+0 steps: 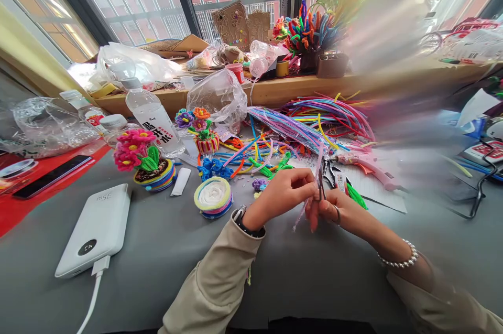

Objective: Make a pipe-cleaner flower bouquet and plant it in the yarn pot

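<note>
My left hand [281,196] pinches a pale pink-purple pipe cleaner [301,217], whose lower end hangs toward the table. My right hand [341,209] meets it, closed around dark, narrow-bladed scissors [321,183] with the blades pointing up. Blades and pipe cleaner overlap; whether they touch is unclear. Just behind the hands lie pliers [331,172] and a green pipe-cleaner piece [357,196]. Left of them, a small purple flower [259,184], blue pipe-cleaner petals [214,168] and a round yellow-rimmed pot [213,212] with white filling rest on the grey table [157,281].
A pink glue gun [373,163] and a pipe-cleaner bundle [291,127] lie behind. On the left are a pink flower pot [155,176], a water bottle [155,119], a white power bank [100,224] with cable, and a phone [53,175]. The right side is blurred.
</note>
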`<state>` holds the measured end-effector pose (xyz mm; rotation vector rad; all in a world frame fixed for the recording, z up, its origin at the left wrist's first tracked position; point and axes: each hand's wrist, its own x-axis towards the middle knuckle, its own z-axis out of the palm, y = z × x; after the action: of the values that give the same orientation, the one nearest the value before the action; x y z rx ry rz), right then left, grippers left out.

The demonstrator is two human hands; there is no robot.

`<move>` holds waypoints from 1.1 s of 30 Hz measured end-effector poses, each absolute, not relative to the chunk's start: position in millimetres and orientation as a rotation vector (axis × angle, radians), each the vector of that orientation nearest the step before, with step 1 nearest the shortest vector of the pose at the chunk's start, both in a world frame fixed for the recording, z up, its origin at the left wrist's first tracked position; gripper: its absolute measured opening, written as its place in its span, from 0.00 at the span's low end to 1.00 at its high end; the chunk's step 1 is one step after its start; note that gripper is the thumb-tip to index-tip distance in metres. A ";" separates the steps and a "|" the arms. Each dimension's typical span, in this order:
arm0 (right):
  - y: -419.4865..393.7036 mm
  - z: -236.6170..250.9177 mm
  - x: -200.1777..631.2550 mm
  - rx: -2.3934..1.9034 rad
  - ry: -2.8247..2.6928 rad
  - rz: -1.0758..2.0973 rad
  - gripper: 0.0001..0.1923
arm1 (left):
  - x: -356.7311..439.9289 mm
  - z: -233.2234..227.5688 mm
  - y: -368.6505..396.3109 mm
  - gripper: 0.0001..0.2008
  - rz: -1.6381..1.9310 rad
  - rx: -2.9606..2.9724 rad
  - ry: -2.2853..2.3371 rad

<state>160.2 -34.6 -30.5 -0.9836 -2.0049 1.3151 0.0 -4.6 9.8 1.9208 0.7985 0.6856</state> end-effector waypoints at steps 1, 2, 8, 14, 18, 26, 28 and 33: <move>-35.2 -30.8 160.3 -0.981 -2.025 1.308 0.38 | -0.2 9.8 -4.9 0.09 0.661 1.926 0.787; -35.7 -30.9 160.6 -0.989 -2.041 1.301 0.38 | -0.5 9.8 -5.2 0.10 0.630 1.931 0.774; -35.1 -28.7 164.7 -1.045 -2.074 1.259 0.39 | -1.7 10.5 -6.6 0.11 0.523 1.943 0.710; -35.3 -25.4 164.3 -1.053 -2.040 1.322 0.37 | -1.2 9.0 -5.4 0.10 0.523 2.005 0.701; -35.0 -27.8 161.8 -1.080 -1.965 1.339 0.35 | -0.4 7.8 -4.2 0.10 0.537 2.054 0.759; -32.9 -32.5 161.1 -1.204 -1.874 1.245 0.35 | 0.3 8.4 -4.3 0.10 0.623 2.005 0.784; -32.6 -32.8 161.6 -1.225 -1.811 1.248 0.34 | 0.2 8.3 -4.8 0.10 0.617 1.983 0.765; -32.6 -31.0 161.3 -1.151 -1.781 1.302 0.34 | 1.1 8.1 -4.3 0.10 0.747 1.886 0.813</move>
<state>161.3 -32.6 -31.0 -1.1509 -1.7806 1.3023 1.1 -4.3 8.1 1.8861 0.8127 0.7472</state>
